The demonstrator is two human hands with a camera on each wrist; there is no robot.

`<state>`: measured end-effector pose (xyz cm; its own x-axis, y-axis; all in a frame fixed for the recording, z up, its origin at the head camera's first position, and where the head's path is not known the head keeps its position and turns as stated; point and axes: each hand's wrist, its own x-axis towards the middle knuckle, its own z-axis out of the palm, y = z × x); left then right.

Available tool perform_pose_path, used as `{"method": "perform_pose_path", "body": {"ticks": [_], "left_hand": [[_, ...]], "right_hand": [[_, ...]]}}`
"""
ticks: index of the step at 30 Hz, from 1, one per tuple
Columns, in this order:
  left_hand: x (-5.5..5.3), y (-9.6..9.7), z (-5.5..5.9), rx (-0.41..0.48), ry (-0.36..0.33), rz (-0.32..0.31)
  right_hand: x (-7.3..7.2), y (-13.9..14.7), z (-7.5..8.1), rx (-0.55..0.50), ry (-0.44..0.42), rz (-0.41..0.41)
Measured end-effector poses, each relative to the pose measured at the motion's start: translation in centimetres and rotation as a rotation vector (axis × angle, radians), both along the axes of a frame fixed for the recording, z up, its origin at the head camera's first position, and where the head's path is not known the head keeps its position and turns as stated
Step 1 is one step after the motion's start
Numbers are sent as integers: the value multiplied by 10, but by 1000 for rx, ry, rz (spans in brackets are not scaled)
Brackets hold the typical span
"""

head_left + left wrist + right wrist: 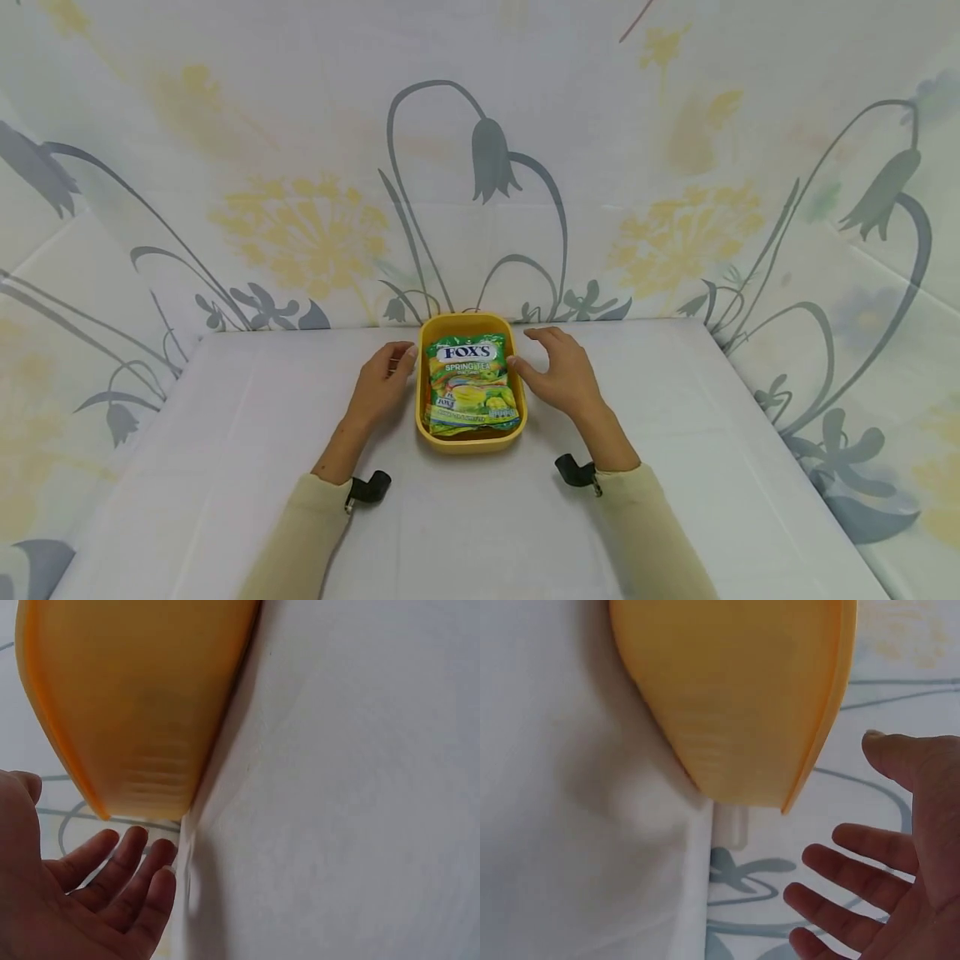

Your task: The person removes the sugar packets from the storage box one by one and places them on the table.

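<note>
Sitting between left hand (378, 385) and right hand (564, 372) is a yellow tray (470, 447).

We identify a smooth plastic tray (468, 447), faintly ribbed outside; a glossy film packet (472, 385); a matt surface (480, 533); cloth sleeves (300, 537).

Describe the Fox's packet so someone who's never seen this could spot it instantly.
On the white surface, near the flower-patterned backdrop, a yellow container sits between the left hand and the right hand. Inside it lies the packet; its green front, printed FOX'S and SPRING TEA, sets it apart from the plain container.
</note>
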<state>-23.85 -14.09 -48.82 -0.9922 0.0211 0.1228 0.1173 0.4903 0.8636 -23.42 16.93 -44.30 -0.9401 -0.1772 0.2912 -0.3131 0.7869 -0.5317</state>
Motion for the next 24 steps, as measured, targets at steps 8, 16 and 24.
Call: {"method": "perform_pose_path", "body": {"ticks": [8,16,24], "left_hand": [[-2,6,-3,70,-45,18],[-4,12,-6,96,-35,22],[-5,13,-7,132,-33,7]], "right_hand": [[-3,-16,2,-7,-29,29],[-6,-31,2,0,-101,0],[-3,-37,3,-16,-160,-56]]}}
